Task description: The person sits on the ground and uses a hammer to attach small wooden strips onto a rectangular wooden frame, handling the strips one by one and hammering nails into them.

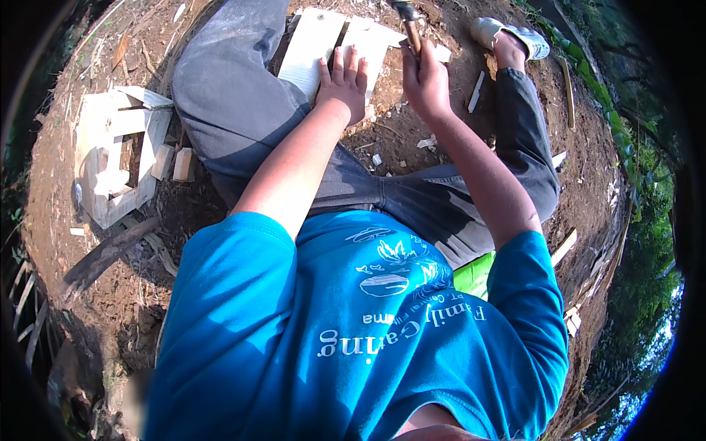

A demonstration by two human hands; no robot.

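Observation:
My left hand (344,90) lies flat with its fingers spread, pressing on pale wooden boards between my legs. One wide board (312,45) reaches from under that hand toward the upper edge, beside a second board (373,45) on its right. My right hand (428,82) is closed round the brown handle of a hammer (412,31), to the right of the boards. The hammer's dark head is at the upper edge of the view, partly cut off.
A box-like frame of pale wood (90,158) stands on the dirt at my left, with small wood blocks (184,165) beside it. A dark branch (110,250) lies nearer. Wood strips (476,92) and chips are scattered on the right, near my shoe (528,42).

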